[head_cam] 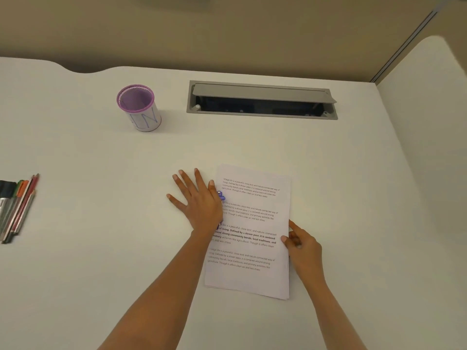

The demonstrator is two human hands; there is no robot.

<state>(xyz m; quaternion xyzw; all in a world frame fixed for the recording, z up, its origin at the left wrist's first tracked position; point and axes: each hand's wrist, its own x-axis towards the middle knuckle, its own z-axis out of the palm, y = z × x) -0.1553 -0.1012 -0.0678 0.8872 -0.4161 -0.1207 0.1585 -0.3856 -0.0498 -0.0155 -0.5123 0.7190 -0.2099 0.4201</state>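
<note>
Left hand (199, 203) is laid flat on the surface (101, 223), fingers spread and straight. A purple clip (221, 195) is half hidden under its thumb side, at the edge of the paper stack (252, 223). Right hand (303, 248) is curled, with the stack's far edge pinched between thumb and fingers. Sheets should be squared first, edges flush, and the stack pinned flat before the clip is seated fully — so no page is missed.

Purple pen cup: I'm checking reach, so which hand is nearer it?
Left. The left hand lies flat left of the papers, below-right of the purple pen cup; the right hand holds their right edge, farther off.
</note>
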